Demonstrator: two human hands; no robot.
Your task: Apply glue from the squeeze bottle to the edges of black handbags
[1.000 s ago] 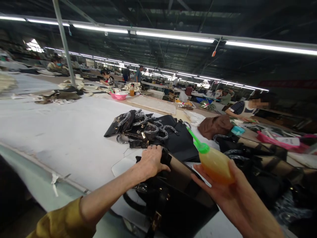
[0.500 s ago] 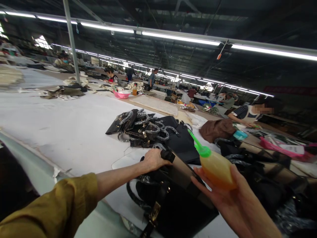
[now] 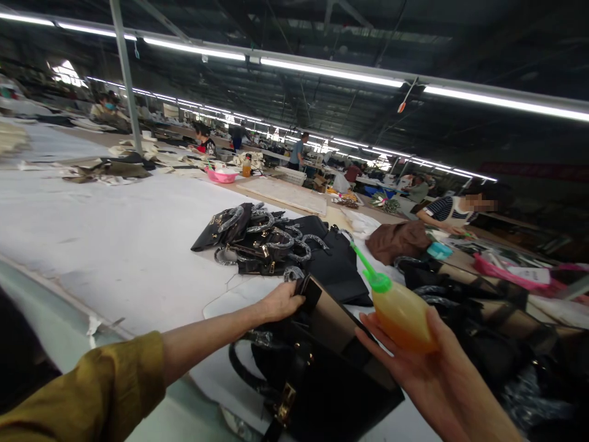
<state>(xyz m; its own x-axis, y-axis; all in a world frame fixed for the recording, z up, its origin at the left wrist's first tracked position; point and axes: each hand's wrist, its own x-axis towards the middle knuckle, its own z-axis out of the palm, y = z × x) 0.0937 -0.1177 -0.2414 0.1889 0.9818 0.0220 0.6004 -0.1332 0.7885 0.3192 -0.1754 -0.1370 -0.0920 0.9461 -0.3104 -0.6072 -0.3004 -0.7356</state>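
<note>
A black handbag (image 3: 322, 374) with a tan inner panel lies open on the white table (image 3: 115, 245) in front of me. My left hand (image 3: 280, 302) grips its top edge near a strap, fingers closed. My right hand (image 3: 416, 362) cradles a squeeze bottle (image 3: 398, 310) of orange-yellow liquid with a green cap and long green nozzle, held just right of the bag and pointing up and left.
A heap of black handbags (image 3: 267, 239) with wrapped handles lies beyond the open bag. More bags (image 3: 478, 307) and a brown one (image 3: 398, 239) sit to the right. A person in a striped top (image 3: 448, 209) works at the far right. A pink basin (image 3: 221, 177) stands far back.
My left hand has slid slightly along the bag's top edge and the view has shifted a little. The bottle in my right hand has stayed almost still.
</note>
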